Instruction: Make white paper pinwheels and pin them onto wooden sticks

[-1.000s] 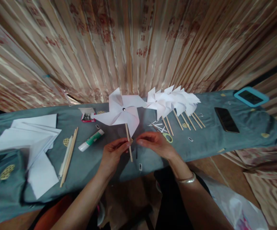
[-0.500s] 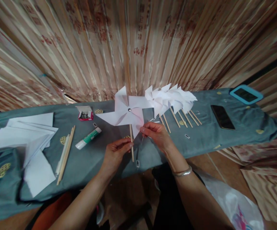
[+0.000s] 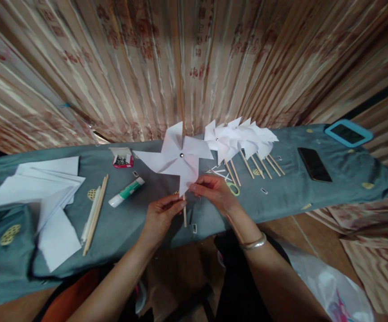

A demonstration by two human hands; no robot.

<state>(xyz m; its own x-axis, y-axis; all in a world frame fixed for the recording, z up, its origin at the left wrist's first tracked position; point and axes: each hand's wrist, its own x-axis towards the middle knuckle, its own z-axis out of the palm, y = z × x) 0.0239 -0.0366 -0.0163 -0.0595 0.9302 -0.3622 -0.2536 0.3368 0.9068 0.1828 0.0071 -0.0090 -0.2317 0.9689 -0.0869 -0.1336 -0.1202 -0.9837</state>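
Note:
A white paper pinwheel with a silver pin at its centre is held up over the table. My left hand is closed around its wooden stick, just below the blades. At the lower blade's tip, the thumb and fingers of my right hand pinch the paper edge. Behind that hand lie green-handled scissors, partly hidden, and narrow white paper strips. Several finished pinwheels overlap in a row to the right, sticks toward me.
On the left are white paper sheets, wooden sticks, a glue stick and an open box of pins. A phone and a blue-framed device lie on the right. A pleated curtain hangs behind the cloth-covered table.
The pinwheel's blades have turned slightly, bringing the lower blade in front of the stick. My right hand has moved a little left with it. My left hand keeps its hold.

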